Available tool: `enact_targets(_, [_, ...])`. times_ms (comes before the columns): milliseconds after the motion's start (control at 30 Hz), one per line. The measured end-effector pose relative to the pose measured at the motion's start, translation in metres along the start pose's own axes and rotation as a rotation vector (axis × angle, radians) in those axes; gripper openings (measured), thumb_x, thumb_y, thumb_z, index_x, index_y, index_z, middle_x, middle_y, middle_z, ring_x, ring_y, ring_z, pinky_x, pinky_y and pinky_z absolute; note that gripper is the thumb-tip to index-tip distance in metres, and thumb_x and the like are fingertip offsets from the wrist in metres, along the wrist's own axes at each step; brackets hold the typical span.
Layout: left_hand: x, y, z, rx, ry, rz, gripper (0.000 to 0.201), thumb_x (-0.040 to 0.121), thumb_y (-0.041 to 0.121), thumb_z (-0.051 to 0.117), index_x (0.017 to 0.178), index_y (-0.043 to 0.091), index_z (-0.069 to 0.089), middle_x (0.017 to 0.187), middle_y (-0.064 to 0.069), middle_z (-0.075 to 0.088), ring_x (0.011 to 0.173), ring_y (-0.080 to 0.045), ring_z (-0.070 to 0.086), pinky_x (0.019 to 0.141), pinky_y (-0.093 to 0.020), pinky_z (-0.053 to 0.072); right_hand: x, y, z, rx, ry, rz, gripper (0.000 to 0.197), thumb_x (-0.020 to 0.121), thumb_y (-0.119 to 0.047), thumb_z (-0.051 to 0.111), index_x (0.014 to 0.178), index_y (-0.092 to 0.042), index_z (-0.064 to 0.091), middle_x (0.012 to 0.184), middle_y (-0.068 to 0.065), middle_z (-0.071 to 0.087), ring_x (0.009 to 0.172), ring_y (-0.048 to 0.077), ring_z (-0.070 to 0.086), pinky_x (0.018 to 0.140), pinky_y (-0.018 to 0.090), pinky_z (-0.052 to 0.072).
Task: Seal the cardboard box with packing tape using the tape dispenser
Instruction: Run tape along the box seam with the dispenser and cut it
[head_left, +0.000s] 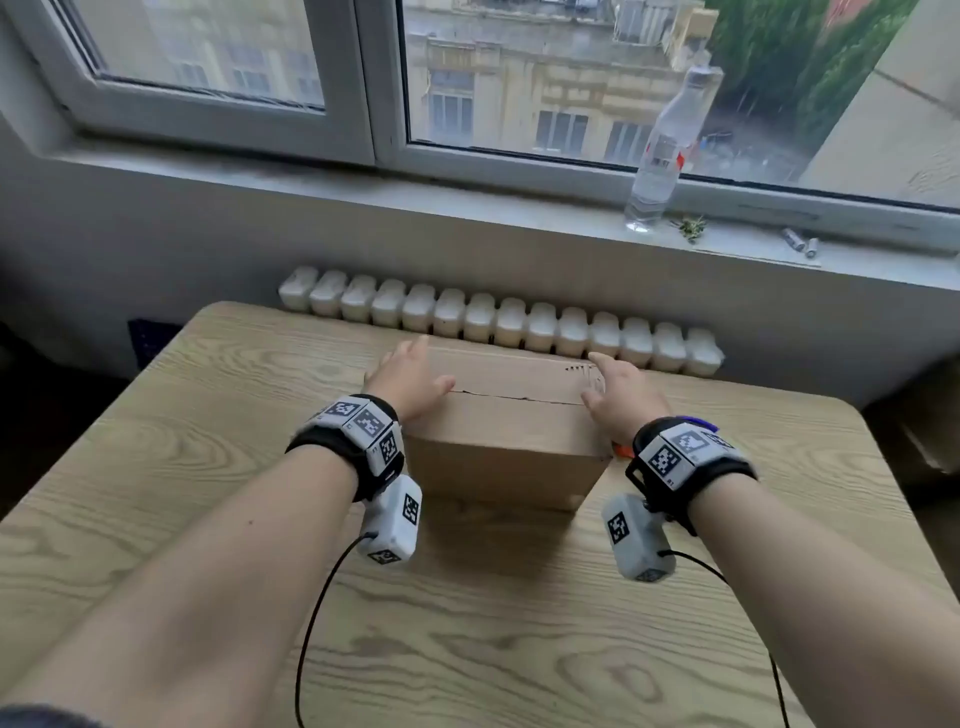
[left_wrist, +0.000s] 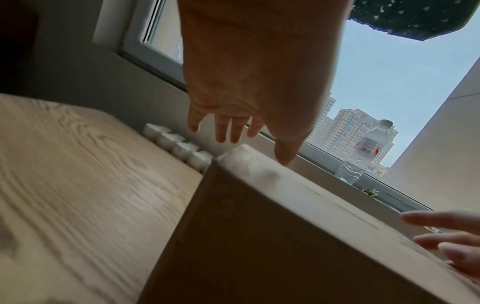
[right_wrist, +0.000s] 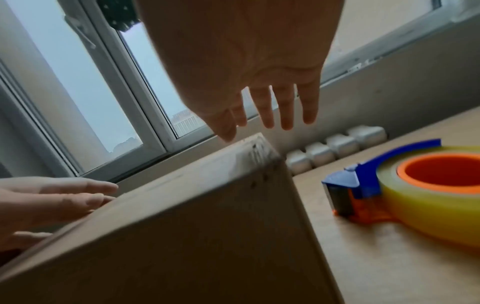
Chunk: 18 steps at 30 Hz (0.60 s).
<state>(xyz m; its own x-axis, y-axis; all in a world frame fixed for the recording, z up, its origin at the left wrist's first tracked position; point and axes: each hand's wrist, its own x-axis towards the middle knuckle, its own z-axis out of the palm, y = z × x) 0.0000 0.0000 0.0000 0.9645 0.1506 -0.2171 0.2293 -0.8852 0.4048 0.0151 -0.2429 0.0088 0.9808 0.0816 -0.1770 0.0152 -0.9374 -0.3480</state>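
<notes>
A brown cardboard box (head_left: 506, 436) stands mid-table, its top flaps folded down with a dark seam (head_left: 519, 397) running across. My left hand (head_left: 408, 379) is open over the box's left top edge, fingers straight, and my right hand (head_left: 621, 395) is open over the right top edge. From the left wrist view my left hand (left_wrist: 233, 127) hovers just above the box (left_wrist: 272, 236). The right wrist view shows my right hand (right_wrist: 265, 111) above the box corner (right_wrist: 257, 152). The tape dispenser (right_wrist: 415, 191), blue and orange with a yellowish tape roll, lies on the table right of the box.
The wooden table (head_left: 467, 623) reaches a white radiator (head_left: 498, 322) under the window sill. On the sill stand a clear plastic bottle (head_left: 665, 150), a small plant sprig (head_left: 691, 226) and two batteries (head_left: 800, 241).
</notes>
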Motion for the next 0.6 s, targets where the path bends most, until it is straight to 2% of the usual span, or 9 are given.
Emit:
enact_targets(100, [-0.002,-0.002,0.01,-0.122,-0.045,-0.063,0.078,0.092,0.04,0.053,0.151,0.007,0.015,0.154,-0.016,0.027,0.141,-0.032,0.031,0.114,-0.039,0.028,-0.005,0.001,0.011,0.056,-0.016,0.039,0.058,0.095,-0.022,0.045,0.149,-0.016,0.024,0.149,0.013,0.039,0.135,0.03,0.038,0.109,0.038,0.032])
enact_targets(233, [-0.004,0.0,0.013,-0.261,-0.096,-0.11,0.081,0.093,0.038,0.053,0.152,0.008,0.007,0.154,-0.016,0.031,0.14,-0.031,0.034,0.111,-0.033,0.029,-0.008,0.005,0.018,0.13,-0.044,0.079,0.061,0.096,-0.024,0.045,0.151,-0.019,0.021,0.148,0.014,0.041,0.134,0.032,0.04,0.108,0.038,0.032])
enact_targets(333, [-0.006,0.003,0.013,-0.278,-0.105,-0.13,0.085,0.093,0.039,0.053,0.153,0.008,0.001,0.153,-0.018,0.033,0.139,-0.032,0.037,0.11,-0.034,0.03,-0.007,0.004,0.017,0.16,-0.057,0.104,0.062,0.096,-0.026,0.046,0.151,-0.02,0.02,0.148,0.015,0.041,0.134,0.034,0.039,0.109,0.039,0.031])
enact_targets(600, [-0.021,0.014,0.009,-0.34,-0.077,-0.132,0.089,0.093,0.037,0.053,0.153,0.01,-0.007,0.157,-0.017,0.025,0.143,-0.032,0.029,0.116,-0.038,0.025,-0.021,0.005,0.01,0.201,-0.008,0.141,0.057,0.098,-0.025,0.042,0.151,-0.022,0.021,0.146,0.017,0.044,0.132,0.036,0.042,0.107,0.039,0.033])
